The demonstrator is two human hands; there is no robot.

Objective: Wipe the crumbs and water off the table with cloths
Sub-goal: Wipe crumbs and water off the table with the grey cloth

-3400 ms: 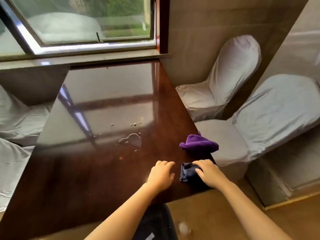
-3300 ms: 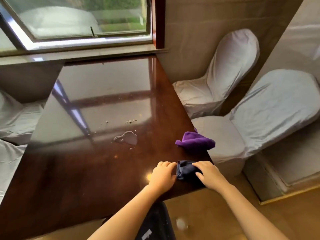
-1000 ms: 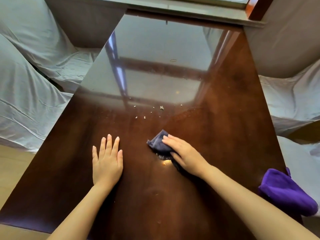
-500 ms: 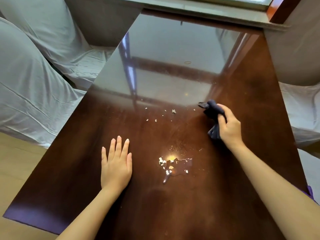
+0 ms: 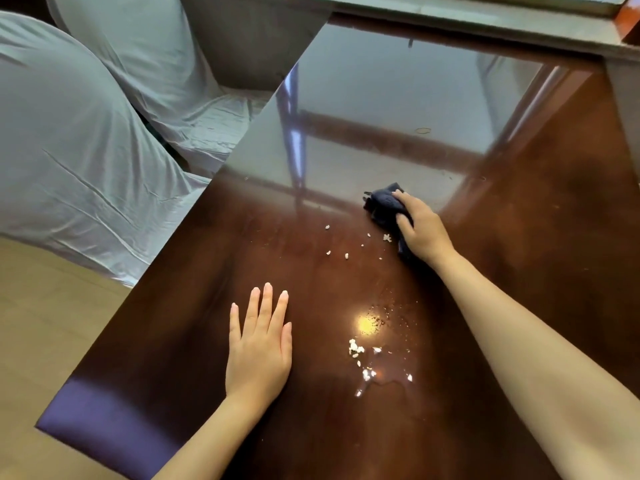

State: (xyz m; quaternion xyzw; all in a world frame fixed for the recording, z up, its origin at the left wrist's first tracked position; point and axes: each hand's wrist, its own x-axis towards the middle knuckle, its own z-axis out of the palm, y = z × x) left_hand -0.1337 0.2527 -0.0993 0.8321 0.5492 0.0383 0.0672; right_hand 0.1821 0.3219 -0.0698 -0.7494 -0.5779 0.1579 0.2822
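Note:
My right hand (image 5: 420,226) presses a crumpled dark blue cloth (image 5: 382,202) onto the glossy brown table (image 5: 194,306), just beyond a scatter of small white crumbs (image 5: 346,255). Nearer to me lies a wet patch (image 5: 384,377) with a clump of white crumbs (image 5: 355,348) at its edge and fine specks around a bright glare spot. My left hand (image 5: 259,344) rests flat on the table, fingers together, holding nothing, left of the wet patch. The purple cloth is out of view.
Chairs with pale grey fabric covers (image 5: 79,140) stand along the table's left side. A window sill (image 5: 485,15) runs along the table's far end. The table's near left corner (image 5: 52,424) sits over a tan floor.
My right hand has slid the blue cloth leftward and farther away, from beside the crumbs to just beyond them. The left hand has stayed flat. The wet patch with crumbs lies uncovered.

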